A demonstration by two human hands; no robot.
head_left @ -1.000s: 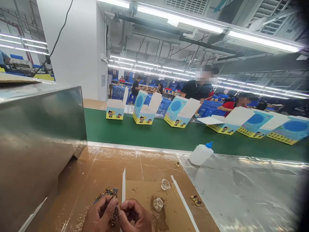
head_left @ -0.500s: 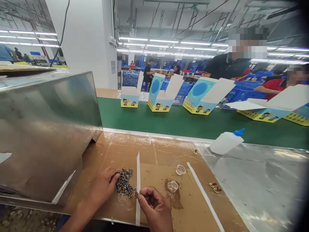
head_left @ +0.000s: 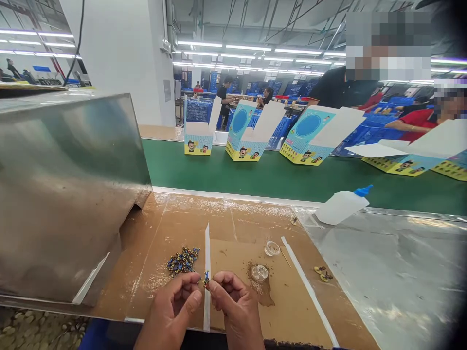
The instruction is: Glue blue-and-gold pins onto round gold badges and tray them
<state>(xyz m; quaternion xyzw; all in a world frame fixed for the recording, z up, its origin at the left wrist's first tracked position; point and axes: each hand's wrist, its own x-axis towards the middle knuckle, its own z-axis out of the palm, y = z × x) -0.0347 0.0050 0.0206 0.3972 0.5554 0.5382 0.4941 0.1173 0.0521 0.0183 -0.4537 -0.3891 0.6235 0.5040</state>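
My right hand (head_left: 239,306) pinches a small blue-and-yellow figure (head_left: 206,280) between thumb and fingertips, above a white tape strip (head_left: 207,243). Close by on the left, my left hand (head_left: 174,308) has its fingers curled in; a tiny dark bit seems to show at its fingertips, too small to name. Behind the left hand lies a pile of similar small blue-and-yellow pieces (head_left: 182,260) on the brown board. To the right of my right hand, a clear little dish (head_left: 259,273) sits in a wet brown stain, with a clear ring-like lid or cup (head_left: 272,248) behind it.
A thin stick (head_left: 285,256) lies beside a second tape strip (head_left: 310,291). Several round pieces (head_left: 323,273) are farther right. A white bottle with blue nozzle (head_left: 343,206) lies on the metal surface. Open printed cartons (head_left: 244,141) line the green belt (head_left: 219,175); a metal housing (head_left: 65,194) stands left. People are beyond.
My left hand has come away from the pile, moving right and toward me, beside the right hand. My right hand still pinches its small figure. The camera view has shifted slightly.
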